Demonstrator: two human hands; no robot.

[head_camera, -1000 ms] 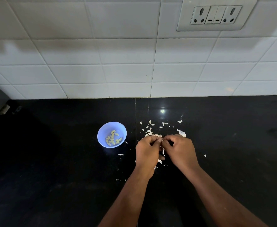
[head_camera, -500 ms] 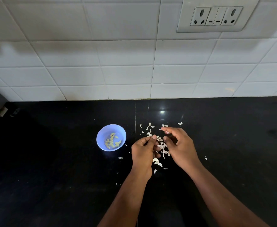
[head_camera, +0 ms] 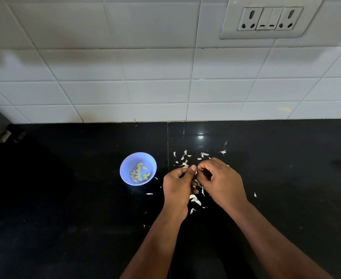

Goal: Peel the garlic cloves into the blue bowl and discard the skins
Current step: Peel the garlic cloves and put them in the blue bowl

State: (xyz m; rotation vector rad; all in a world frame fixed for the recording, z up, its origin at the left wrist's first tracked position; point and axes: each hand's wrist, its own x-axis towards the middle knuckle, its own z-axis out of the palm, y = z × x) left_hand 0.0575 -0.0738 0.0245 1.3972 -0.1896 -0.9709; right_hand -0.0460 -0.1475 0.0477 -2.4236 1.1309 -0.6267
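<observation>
A small blue bowl (head_camera: 125, 170) stands on the black counter, holding several peeled yellowish garlic cloves (head_camera: 139, 173). To its right my left hand (head_camera: 178, 187) and my right hand (head_camera: 221, 181) meet fingertip to fingertip above the counter. Both pinch a small garlic clove (head_camera: 196, 172) between them, almost wholly hidden by the fingers. White garlic skins (head_camera: 185, 158) lie scattered behind the hands, and more skins (head_camera: 194, 200) lie under and between them.
The black counter (head_camera: 64, 218) runs to a white tiled wall (head_camera: 145, 77) at the back. A socket plate (head_camera: 269, 18) sits on the wall at upper right. Stray skin bits (head_camera: 254, 195) lie right of my hands.
My right hand, spread apart from the left half a second ago, has come back to it and curled its fingers onto the clove. Both hands sit slightly lower than before.
</observation>
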